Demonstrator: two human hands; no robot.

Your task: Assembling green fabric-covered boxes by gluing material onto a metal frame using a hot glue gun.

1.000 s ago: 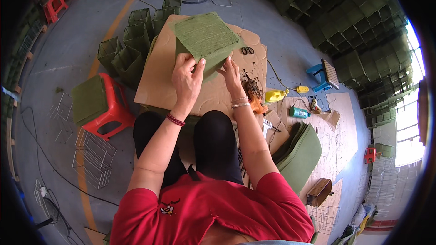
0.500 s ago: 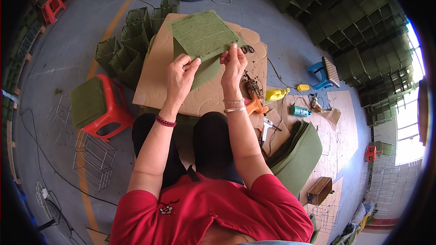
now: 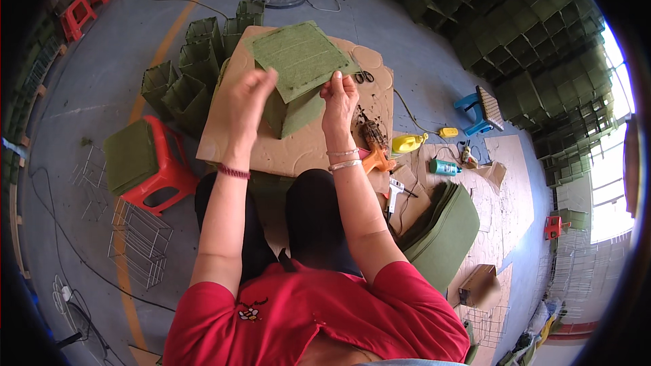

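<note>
Now, mid-assembly by the look of it: you have a green felt panel (image 3: 300, 57) raised over a green felt box (image 3: 288, 112) that stands on the cardboard sheet (image 3: 298, 146) serving as your desk, laid across your knees.

Left hand (image 3: 251, 98): fingers curled together at the near left edge of the panel, seemingly pinching it, though motion blur keeps me from being sure of the grip. Right hand (image 3: 339, 98): fingertips closed on the near right edge of the panel, thumb under, wrist with two bangles.

Panel: tilted, far edge higher, sitting above and slightly beyond both hands; its underside appears to rest on the box top. Box: directly between your two hands, just below them.

Judged step: fitting the panel onto the box as a face or lid. Your next move likely calls for squaring the panel's corners to the box edges and pressing the seam flat with both hands evenly, so it doesn't skew.

Nearby: scissors (image 3: 364, 76) just past your right hand; an orange glue gun (image 3: 375, 156) by your right wrist; a yellow bottle (image 3: 407, 142) right of that. Stacked felt sheets (image 3: 444, 230) lie at your right knee; a red stool (image 3: 159, 176) bearing more felt stands on your left.
</note>
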